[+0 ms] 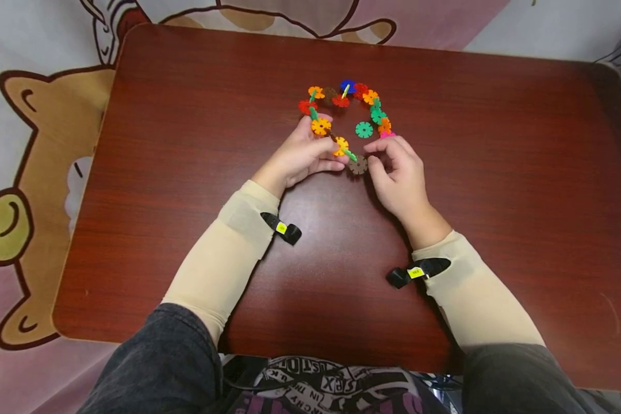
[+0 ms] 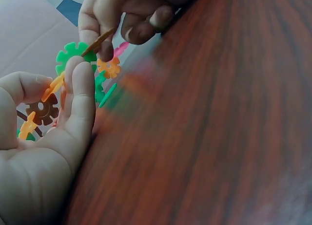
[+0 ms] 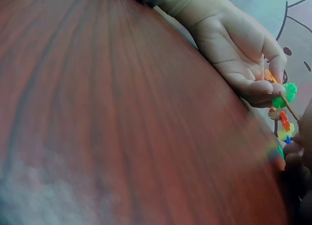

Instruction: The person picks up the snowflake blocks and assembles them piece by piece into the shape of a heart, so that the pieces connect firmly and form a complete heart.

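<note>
A chain of colourful interlocking plastic snowflake discs curves in a loop over the table. My left hand pinches a yellow disc of the chain between thumb and fingers. From that disc a green disc leads to a brown disc at the chain's near end. With thumb and forefinger, my right hand pinches the brown disc's right edge. A pink disc, at the other end, lies just beyond the right hand and is partly hidden by it. Inside the loop lies a loose green disc.
The chain's far side, with a blue disc and a red disc, rests toward the back of the brown wooden table. Cartoon-printed cloth borders the table's left and back edges.
</note>
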Demonstrator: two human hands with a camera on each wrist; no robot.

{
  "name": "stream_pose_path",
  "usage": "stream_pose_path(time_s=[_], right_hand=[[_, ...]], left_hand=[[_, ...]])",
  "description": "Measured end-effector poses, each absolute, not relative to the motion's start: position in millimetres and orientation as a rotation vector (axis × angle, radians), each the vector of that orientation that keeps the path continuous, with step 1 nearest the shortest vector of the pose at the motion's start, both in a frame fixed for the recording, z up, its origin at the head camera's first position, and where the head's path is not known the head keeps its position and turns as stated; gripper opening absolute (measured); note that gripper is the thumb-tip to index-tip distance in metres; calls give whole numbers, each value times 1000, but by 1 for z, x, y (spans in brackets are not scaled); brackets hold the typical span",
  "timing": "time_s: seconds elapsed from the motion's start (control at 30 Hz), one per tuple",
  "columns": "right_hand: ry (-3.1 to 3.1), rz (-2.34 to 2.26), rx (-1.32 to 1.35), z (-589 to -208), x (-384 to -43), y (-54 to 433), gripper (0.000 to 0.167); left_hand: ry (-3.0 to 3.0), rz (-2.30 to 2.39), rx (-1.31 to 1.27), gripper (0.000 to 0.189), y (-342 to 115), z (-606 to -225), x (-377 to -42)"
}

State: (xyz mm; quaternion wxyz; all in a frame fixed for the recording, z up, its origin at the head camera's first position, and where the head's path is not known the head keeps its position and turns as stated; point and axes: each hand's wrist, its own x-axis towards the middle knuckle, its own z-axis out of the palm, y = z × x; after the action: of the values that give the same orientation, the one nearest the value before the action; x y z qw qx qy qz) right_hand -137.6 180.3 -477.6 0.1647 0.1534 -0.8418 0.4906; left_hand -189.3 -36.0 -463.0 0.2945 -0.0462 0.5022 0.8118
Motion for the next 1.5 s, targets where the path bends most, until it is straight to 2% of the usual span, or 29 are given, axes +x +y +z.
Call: stream_pose_path(time_s=[0.2,0.33,0.47,0.7,0.77,0.9,1.0,1.13,1.33,1.5], right_hand=[[-2606,1165,506,-473,-141,183,42],[-2837,992,507,-467,-142,181,49],[-2883,945,517,-468,-142,178,44],[-2609,1029,550,-478,-140,178,17],[-2611,998,548,-478,-140,179,19],[-2730,899,525,-474,-139,177,34],[-2810,850,497,-469,-139,176,39],[-2865,899,423,-466,-140,177,34],[-2863,1059,358,-466,-138,180,29],[-2756,1172,367,-472,-137,183,23]], left_hand=[[1344,2170,-139,52,-34,-461,-188],[1355,2163,-138,49,-34,-460,-188],[1356,2162,-131,43,-37,-462,-187],[1370,2127,-124,42,-46,-461,-186],[1371,2114,-130,45,-49,-462,-186],[1378,2099,-140,54,-54,-461,-186],[1389,2093,-133,59,-54,-459,-187],[1395,2097,-122,66,-51,-458,-187],[1348,2134,-97,87,-45,-462,-188],[1403,2116,-95,87,-42,-463,-188]])
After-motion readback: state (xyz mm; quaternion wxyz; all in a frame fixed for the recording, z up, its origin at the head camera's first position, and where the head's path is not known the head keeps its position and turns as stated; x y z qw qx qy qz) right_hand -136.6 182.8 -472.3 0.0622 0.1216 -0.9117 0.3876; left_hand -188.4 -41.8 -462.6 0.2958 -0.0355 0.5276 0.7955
